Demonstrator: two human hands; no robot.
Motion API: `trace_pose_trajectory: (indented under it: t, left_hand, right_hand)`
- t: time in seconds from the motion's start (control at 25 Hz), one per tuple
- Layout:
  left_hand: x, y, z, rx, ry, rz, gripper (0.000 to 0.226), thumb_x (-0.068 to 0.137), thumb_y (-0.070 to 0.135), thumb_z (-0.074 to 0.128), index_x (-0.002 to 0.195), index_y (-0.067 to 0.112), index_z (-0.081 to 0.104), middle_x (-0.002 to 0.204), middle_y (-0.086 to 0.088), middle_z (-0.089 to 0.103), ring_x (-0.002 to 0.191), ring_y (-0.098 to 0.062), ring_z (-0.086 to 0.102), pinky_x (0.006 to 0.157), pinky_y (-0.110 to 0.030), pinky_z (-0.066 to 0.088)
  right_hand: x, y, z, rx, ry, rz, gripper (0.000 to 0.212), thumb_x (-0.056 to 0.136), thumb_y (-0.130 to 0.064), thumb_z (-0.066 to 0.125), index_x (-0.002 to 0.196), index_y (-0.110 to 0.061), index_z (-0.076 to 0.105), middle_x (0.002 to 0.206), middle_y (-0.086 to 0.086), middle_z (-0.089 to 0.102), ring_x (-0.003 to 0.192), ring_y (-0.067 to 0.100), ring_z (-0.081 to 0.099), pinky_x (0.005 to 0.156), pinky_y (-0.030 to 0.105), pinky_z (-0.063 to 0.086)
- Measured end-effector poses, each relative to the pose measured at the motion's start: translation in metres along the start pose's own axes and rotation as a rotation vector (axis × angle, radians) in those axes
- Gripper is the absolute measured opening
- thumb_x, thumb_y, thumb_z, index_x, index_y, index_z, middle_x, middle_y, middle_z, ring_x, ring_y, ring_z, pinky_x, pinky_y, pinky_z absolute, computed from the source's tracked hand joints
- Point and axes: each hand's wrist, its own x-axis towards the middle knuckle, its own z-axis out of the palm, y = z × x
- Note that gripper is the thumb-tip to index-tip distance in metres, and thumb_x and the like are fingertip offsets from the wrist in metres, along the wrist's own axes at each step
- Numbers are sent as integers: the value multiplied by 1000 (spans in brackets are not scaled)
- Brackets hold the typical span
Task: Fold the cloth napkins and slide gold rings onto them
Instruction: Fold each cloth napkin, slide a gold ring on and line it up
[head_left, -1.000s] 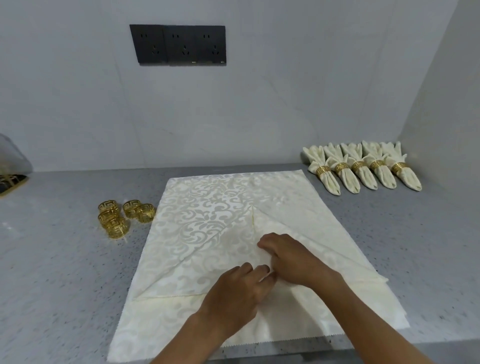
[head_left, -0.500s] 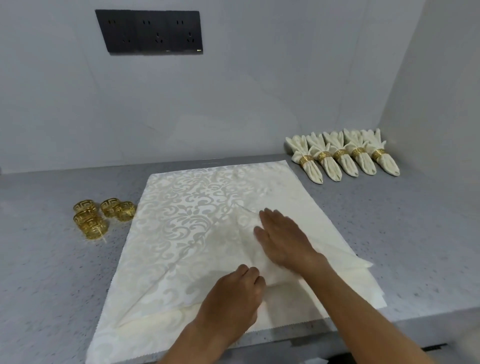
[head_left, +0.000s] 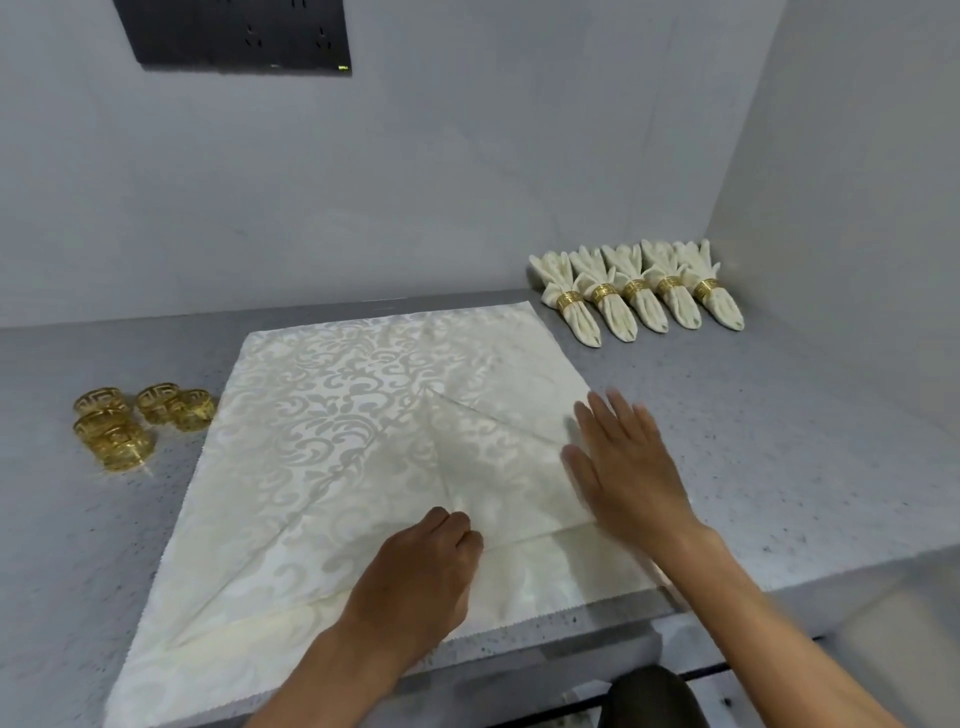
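1. Counter (head_left: 779, 441): grey speckled top. It carries everything below.
2. Napkin (head_left: 337, 441): cream damask, spread flat at the counter's centre, both lower corners folded in to a point. That is unchanged from half a second ago.
3. Your right hand (head_left: 623, 467): fingers straight and slightly spread, palm flat on the right fold. It now sits further right, at the cloth's edge.
4. Your left hand (head_left: 421, 571): fingers curled, tips pressing the centre seam, as before.
5. Finished napkins (head_left: 639, 296): five in gold rings, in a row at the back right.
6. Loose gold rings (head_left: 135, 421): clustered just left of the cloth.
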Motion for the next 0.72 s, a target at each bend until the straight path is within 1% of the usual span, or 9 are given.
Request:
trace_pose_trajectory:
  t: [0.08,0.16,0.24,0.32,0.44,0.48,0.56,0.64,0.72]
  left_hand:
    - [1,1,-1,33,-2,11,13,57,8,64,65,19,61,66,4,55,61,-13,51,45,-23,44]
    - [0,2,1,79,-29,34,13,65,13,50,64,21,60,66,4,55,61,-13,49,49,-22,43]
    - [0,3,0,98,-45,42,12,66,15,51,63,22,60,65,4,55,61,-12,49,51,-21,43]
    - [0,3,-2,98,-71,47,7,61,16,60,63,22,61,65,4,55,61,-12,50,50,-21,44]
    - [1,2,-3,63,-59,35,10,60,14,57,64,21,64,66,3,57,62,-12,51,52,-20,45]
    - [1,1,-4,37,-37,31,11,61,12,59,65,20,65,68,2,59,63,-12,53,54,-20,46]
    - [0,1,-11,-52,-6,22,9,65,11,64,70,18,66,71,2,61,66,-12,56,57,-20,47]
    - [-5,-1,-27,-229,-22,-22,2,77,18,63,76,19,64,74,5,61,69,-11,56,57,-23,50]
    - [-11,-20,-45,-427,46,-159,11,90,24,55,85,24,65,81,11,65,77,-6,57,70,-25,51]
  right_hand:
    - [27,-35,-6,133,118,-142,58,101,-41,21,149,-14,38,158,5,31,148,25,21,120,37,14]
    - [52,-72,3,173,103,-255,43,100,-31,37,140,-18,49,144,2,47,130,27,41,101,38,35]
    - [66,-98,25,128,2,-302,34,98,-28,43,129,-20,54,126,2,51,112,27,48,80,34,34]
    - [67,-103,30,194,2,-286,28,97,-26,45,122,-22,58,115,-2,52,103,21,50,75,30,31]
    - [37,-94,16,553,-1,-281,17,96,-26,54,108,-27,66,101,-14,61,87,1,54,72,18,38]
    - [25,-92,11,653,-89,-310,15,97,-27,54,100,-26,68,97,-15,63,84,0,56,73,19,42]
    - [6,-91,3,715,-255,-315,23,100,-28,50,87,-21,68,89,-11,61,82,5,58,78,29,47]
    - [1,-91,4,714,-254,-263,32,101,-34,47,79,-19,63,85,-8,58,79,9,56,77,34,47]
    - [2,-96,7,640,-182,-240,36,95,-47,47,76,-20,61,84,-7,57,76,10,55,72,33,45]
